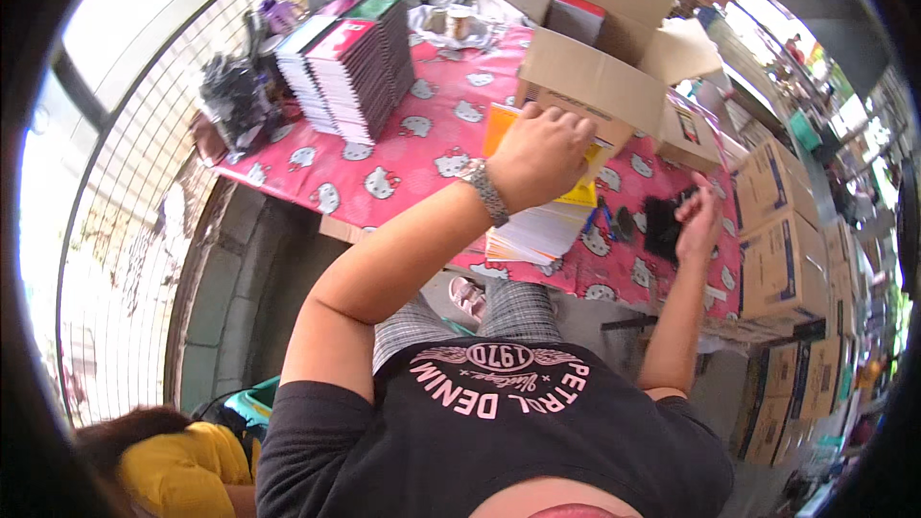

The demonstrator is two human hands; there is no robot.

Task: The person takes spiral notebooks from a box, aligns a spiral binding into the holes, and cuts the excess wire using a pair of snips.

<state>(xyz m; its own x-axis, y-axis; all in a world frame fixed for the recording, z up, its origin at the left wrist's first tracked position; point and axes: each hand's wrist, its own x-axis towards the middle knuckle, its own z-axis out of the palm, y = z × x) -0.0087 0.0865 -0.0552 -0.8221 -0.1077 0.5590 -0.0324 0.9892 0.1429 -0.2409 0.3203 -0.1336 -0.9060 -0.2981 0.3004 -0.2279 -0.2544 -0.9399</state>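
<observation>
Evidently the left hand (542, 153) closes over a thin yellow booklet (583, 194) atop the paper stack (537, 230) beside the open box (600, 67), light and floppy, best pinched at an edge, while the right hand (698, 221) rests open near a black object (662, 225).

Stacks of notebooks (347, 67) stand on the pink tablecloth (422, 149) beside a black bag (230, 96). Cardboard boxes (782, 240) pile up at the right.

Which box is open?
The big box on the pink table, right behind the left hand, has its flaps up. The boxes stacked at the right are shut.
</observation>
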